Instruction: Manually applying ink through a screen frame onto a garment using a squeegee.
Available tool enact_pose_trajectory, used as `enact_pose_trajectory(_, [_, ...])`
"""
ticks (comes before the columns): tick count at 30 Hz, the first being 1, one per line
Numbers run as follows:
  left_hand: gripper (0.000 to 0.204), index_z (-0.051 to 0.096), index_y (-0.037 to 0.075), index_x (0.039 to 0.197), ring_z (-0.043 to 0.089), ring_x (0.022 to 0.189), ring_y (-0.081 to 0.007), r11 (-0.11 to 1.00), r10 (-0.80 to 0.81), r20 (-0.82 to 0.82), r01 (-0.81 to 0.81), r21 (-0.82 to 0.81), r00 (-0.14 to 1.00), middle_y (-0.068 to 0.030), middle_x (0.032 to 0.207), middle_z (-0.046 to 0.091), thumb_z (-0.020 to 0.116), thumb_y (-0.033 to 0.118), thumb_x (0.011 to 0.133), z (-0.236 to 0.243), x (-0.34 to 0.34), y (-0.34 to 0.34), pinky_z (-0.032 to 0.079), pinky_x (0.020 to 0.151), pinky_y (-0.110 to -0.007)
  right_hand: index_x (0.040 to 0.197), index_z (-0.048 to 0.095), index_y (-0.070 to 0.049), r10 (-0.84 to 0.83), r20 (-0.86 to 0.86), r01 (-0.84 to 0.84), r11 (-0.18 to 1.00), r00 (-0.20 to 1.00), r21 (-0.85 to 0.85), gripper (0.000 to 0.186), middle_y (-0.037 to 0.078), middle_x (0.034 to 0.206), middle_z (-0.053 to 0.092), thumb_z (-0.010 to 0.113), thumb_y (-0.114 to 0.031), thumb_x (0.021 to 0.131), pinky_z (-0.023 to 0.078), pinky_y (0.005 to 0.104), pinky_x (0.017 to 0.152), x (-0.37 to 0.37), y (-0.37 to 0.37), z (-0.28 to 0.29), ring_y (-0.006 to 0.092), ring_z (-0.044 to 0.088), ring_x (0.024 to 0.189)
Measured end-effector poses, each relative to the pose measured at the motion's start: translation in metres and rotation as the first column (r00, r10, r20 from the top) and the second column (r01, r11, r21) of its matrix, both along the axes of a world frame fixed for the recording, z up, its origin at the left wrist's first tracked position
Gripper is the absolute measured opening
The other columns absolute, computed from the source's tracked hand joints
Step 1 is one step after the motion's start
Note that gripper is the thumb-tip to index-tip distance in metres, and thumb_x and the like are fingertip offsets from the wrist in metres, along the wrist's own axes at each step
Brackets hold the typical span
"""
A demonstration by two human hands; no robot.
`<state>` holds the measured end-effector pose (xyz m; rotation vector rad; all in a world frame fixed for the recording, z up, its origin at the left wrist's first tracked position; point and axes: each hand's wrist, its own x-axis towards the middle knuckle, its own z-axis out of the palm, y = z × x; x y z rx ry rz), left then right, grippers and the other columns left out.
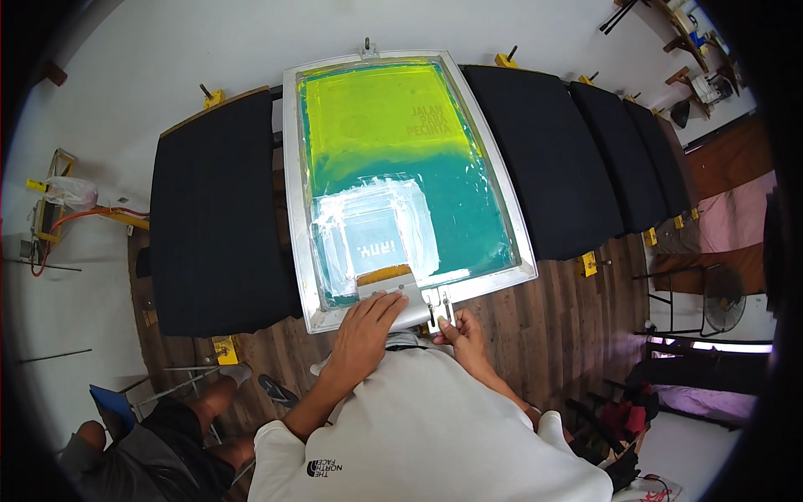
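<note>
In front of me a silver-framed printing screen lies lengthwise, its mesh yellow-green at the far end and teal at the near end. White ink is smeared around a pale rectangle on the near left part. A squeegee with a grey metal holder and a brownish-orange edge rests on the near end of the screen. My left hand is closed over the holder's left side, fingers together. Right of it, my right hand pinches a slotted metal bracket at the frame's near edge.
Black cloth-covered boards stand on both sides: one board at left, several at right, the nearest beside the screen. Yellow clamps stick out at their ends. A seated person is at the lower left. A fan stands far right.
</note>
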<state>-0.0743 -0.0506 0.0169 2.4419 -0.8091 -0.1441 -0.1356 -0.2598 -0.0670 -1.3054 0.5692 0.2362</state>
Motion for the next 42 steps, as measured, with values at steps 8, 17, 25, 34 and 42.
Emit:
enact_pose_trajectory(8, [0.066, 0.054, 0.007, 0.135, 0.049, 0.129, -0.0320, 1.000, 0.007, -0.046, -0.007, 0.005, 0.999, -0.0112, 0.138, 0.054, 0.053, -0.015, 0.073, 0.000, -0.001, 0.000, 0.038, 0.109, -0.045, 0.090, 0.050, -0.003, 0.006, 0.012, -0.006, 1.000, 1.000, -0.015, 0.015, 0.004, 0.079, 0.059, 0.062, -0.008, 0.096, 0.056, 0.0234, 0.061, 0.000, 0.000, 0.000, 0.0090, 0.060, 0.066])
enact_pose_trajectory(17, [0.066, 0.054, 0.007, 0.135, 0.049, 0.130, -0.0316, 1.000, 0.024, -0.039, -0.024, 0.002, 0.999, -0.0114, 0.138, 0.054, 0.053, -0.016, 0.073, -0.002, -0.001, 0.000, 0.038, 0.109, -0.045, 0.090, 0.049, -0.003, -0.009, 0.021, 0.008, 1.000, 1.000, 0.012, 0.016, 0.004, 0.080, 0.060, 0.061, -0.010, 0.097, 0.055, 0.0236, 0.061, 0.001, 0.002, 0.002, 0.0093, 0.061, 0.066])
enact_pose_trajectory(25, [0.069, 0.053, 0.006, 0.136, 0.047, 0.132, -0.0324, 0.999, 0.038, -0.052, -0.038, 0.014, 0.998, -0.0118, 0.141, 0.051, 0.058, -0.015, 0.070, -0.003, -0.003, -0.002, 0.037, 0.111, -0.044, 0.091, 0.048, -0.003, 0.007, 0.021, -0.008, 1.000, 1.000, 0.020, 0.017, 0.007, 0.083, 0.062, 0.061, -0.012, 0.098, 0.055, 0.0244, 0.061, -0.002, -0.001, -0.007, 0.0109, 0.062, 0.067])
enact_pose_trajectory(34, [0.073, 0.052, 0.008, 0.137, 0.040, 0.137, -0.0365, 0.986, 0.137, -0.024, -0.134, 0.104, 0.990, -0.0145, 0.146, 0.046, 0.064, -0.014, 0.068, -0.016, -0.005, 0.003, 0.036, 0.113, -0.045, 0.094, 0.050, -0.002, 0.087, -0.016, -0.087, 0.996, 0.996, -0.007, 0.018, 0.007, 0.083, 0.061, 0.059, -0.017, 0.099, 0.055, 0.0244, 0.064, 0.001, -0.004, 0.002, 0.0124, 0.064, 0.072])
enact_pose_trajectory(42, [0.058, 0.059, 0.004, 0.125, 0.053, 0.125, -0.0383, 0.989, 0.146, -0.040, -0.147, -0.014, 0.988, -0.0194, 0.131, 0.059, 0.059, -0.013, 0.070, -0.018, 0.022, 0.003, 0.046, 0.104, -0.044, 0.106, 0.057, 0.001, 0.436, -0.033, -0.387, 0.758, 0.900, -0.525, 0.027, 0.013, 0.087, 0.063, 0.066, -0.020, 0.093, 0.054, 0.0365, 0.070, 0.002, -0.026, 0.029, 0.0258, 0.067, 0.075])
